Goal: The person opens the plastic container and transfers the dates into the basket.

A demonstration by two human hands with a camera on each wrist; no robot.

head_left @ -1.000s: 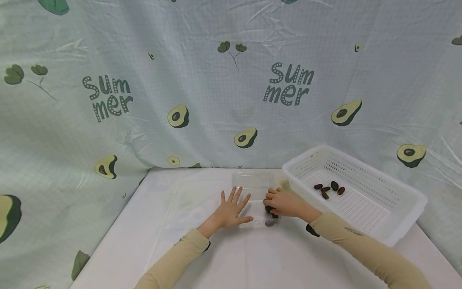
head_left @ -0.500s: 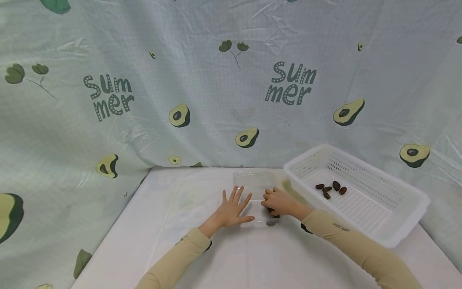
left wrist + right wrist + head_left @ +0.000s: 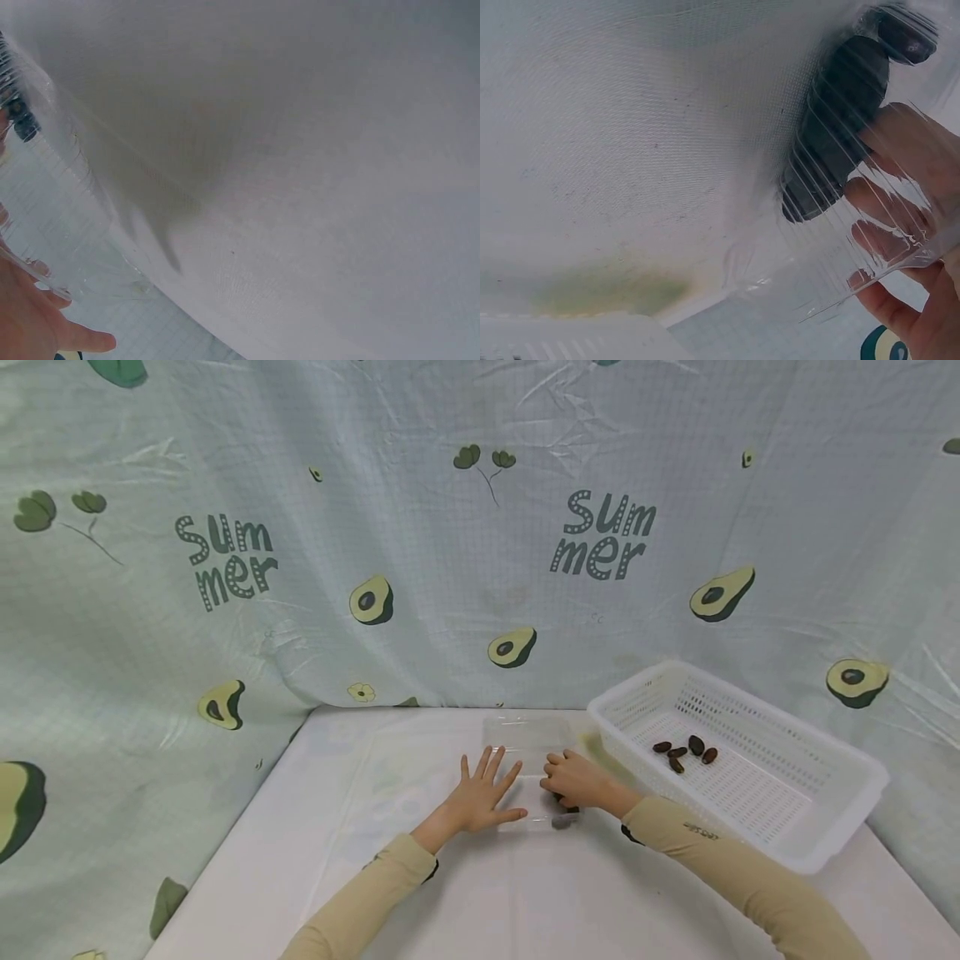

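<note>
A clear plastic box (image 3: 534,798) lies on the table with its clear lid (image 3: 527,732) folded back. My left hand (image 3: 472,802) rests over the box's left side, fingers spread wide. In the left wrist view, part of that hand (image 3: 34,315) shows beside the ribbed clear wall. My right hand (image 3: 579,779) reaches into the right side, fingers curled around a dark, date-like fruit mostly hidden under it. Through the wall in the right wrist view, fingertips meet a long dark fruit (image 3: 844,105). A smaller dark fruit (image 3: 907,37) lies beyond it. Another dark fruit (image 3: 562,821) sits at the front right corner.
To the right stands a white perforated basket (image 3: 832,760) with several brown date-like fruits (image 3: 696,745) toward its far left end. A patterned curtain (image 3: 450,543) hangs behind the white table (image 3: 517,902).
My right hand has shifted slightly left and deeper into the box, covering more of the dark fruit. The left hand has stayed in place. The fruits in the basket have not moved.
</note>
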